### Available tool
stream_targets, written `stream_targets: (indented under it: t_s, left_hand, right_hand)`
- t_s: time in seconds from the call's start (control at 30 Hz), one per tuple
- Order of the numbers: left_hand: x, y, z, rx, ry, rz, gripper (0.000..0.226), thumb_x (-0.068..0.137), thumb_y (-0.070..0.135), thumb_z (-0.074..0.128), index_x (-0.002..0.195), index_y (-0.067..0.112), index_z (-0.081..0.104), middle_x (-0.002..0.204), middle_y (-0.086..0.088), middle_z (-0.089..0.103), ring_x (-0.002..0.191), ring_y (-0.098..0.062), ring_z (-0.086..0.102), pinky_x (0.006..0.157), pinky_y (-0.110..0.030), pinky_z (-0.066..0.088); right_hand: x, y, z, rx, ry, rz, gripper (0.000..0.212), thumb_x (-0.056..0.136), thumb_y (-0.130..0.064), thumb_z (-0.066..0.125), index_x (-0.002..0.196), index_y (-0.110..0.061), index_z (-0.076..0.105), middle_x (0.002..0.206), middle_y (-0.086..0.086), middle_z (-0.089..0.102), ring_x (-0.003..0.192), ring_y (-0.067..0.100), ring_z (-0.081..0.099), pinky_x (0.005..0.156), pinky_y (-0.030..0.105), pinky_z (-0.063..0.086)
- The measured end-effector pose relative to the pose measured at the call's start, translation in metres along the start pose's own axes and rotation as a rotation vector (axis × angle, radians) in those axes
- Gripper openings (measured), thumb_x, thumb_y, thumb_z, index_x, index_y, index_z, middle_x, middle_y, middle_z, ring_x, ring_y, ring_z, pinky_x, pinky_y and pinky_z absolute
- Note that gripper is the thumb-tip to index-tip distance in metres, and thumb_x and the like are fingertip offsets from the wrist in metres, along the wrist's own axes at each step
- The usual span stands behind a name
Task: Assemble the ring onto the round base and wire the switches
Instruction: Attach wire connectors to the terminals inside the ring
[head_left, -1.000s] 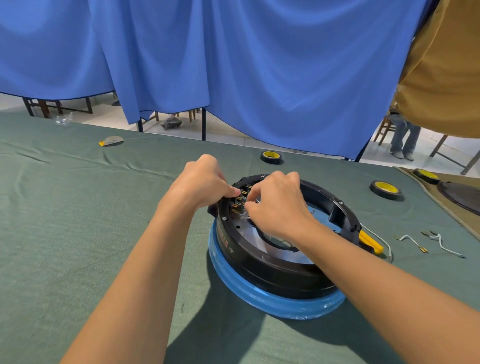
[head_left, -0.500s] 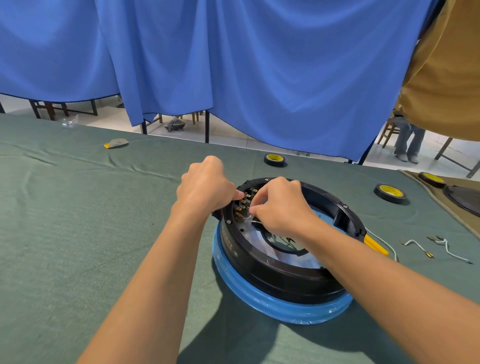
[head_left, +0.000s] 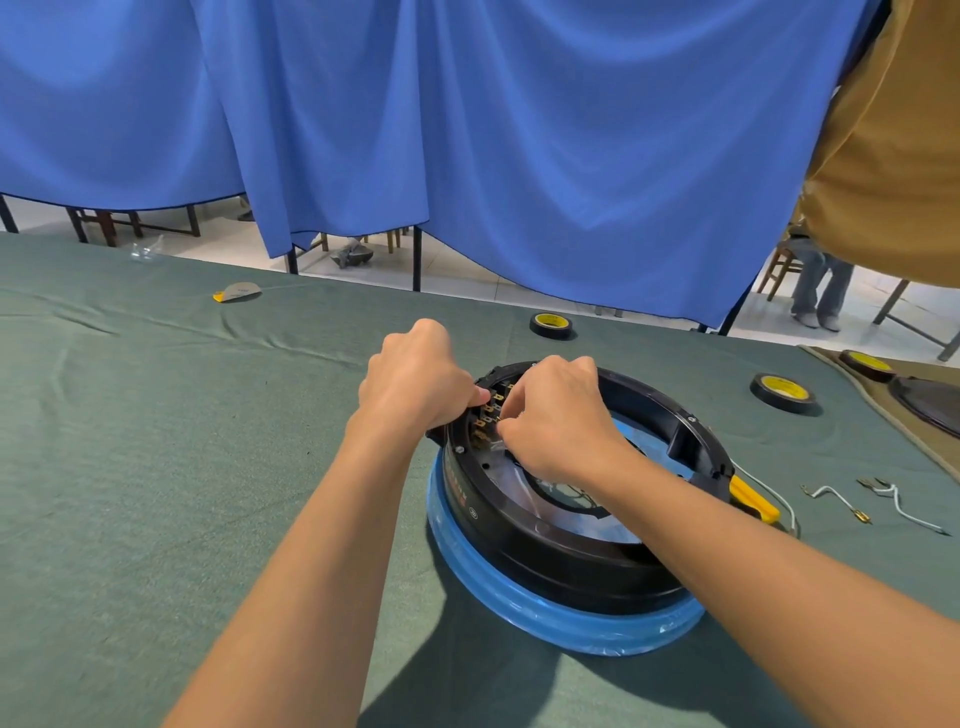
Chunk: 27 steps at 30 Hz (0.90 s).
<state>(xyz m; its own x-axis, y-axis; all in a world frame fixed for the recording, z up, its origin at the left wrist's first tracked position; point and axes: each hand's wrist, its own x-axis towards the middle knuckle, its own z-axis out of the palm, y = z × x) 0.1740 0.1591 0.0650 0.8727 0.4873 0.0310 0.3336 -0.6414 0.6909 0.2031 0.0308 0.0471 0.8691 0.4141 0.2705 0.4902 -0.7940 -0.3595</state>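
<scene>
On the flat-lying ring (head_left: 545, 564), left hand (head_left: 415, 387) grips the rim, right hand (head_left: 558, 421) pinches switch terminals (head_left: 485, 417).

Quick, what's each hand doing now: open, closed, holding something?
Left hand: closed, gripping the black ring by its rim.
Right hand: closed, pinching what looks like a wire at the switch terminals.

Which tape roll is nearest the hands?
The tape roll just beyond the right hand; the second roll and third roll lie far off right.
</scene>
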Motion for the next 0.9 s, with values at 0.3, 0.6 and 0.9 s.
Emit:
stream_targets:
  t_s: [0.3, 0.6, 0.9]
  left_hand:
    - [0.0010, 0.0004, 0.0027, -0.021, 0.015, -0.002, 0.040, 0.076, 0.034, 0.083, 0.094, 0.006, 0.060, 0.076, -0.004, 0.041, 0.090, -0.034, 0.051, 0.073, -0.042, 0.045]
    - [0.0022, -0.0009, 0.0028, -0.029, 0.007, -0.005, 0.041, 0.075, 0.035, 0.083, 0.092, 0.004, 0.060, 0.084, -0.008, 0.048, 0.092, -0.035, 0.054, 0.072, -0.042, 0.046]
    - [0.0014, -0.0001, 0.0023, -0.029, 0.004, -0.006, 0.044, 0.075, 0.036, 0.083, 0.094, 0.003, 0.060, 0.097, -0.012, 0.050, 0.096, -0.036, 0.053, 0.075, -0.043, 0.047]
  right_hand:
    - [-0.0018, 0.0013, 0.0009, 0.034, -0.015, 0.001, 0.012, 0.084, -0.011, 0.067, 0.089, -0.018, 0.076, 0.110, 0.002, 0.060, 0.115, 0.022, 0.036, 0.077, 0.030, 0.031]
    - [-0.0017, 0.0044, 0.0026, 0.128, -0.057, 0.055, 0.013, 0.087, -0.009, 0.066, 0.093, -0.017, 0.074, 0.116, 0.002, 0.057, 0.117, 0.021, 0.033, 0.079, 0.031, 0.030]
    - [-0.0028, 0.0053, 0.0042, 0.154, -0.066, 0.084, 0.011, 0.089, -0.011, 0.065, 0.095, -0.017, 0.073, 0.119, 0.005, 0.056, 0.118, 0.021, 0.033, 0.078, 0.031, 0.029]
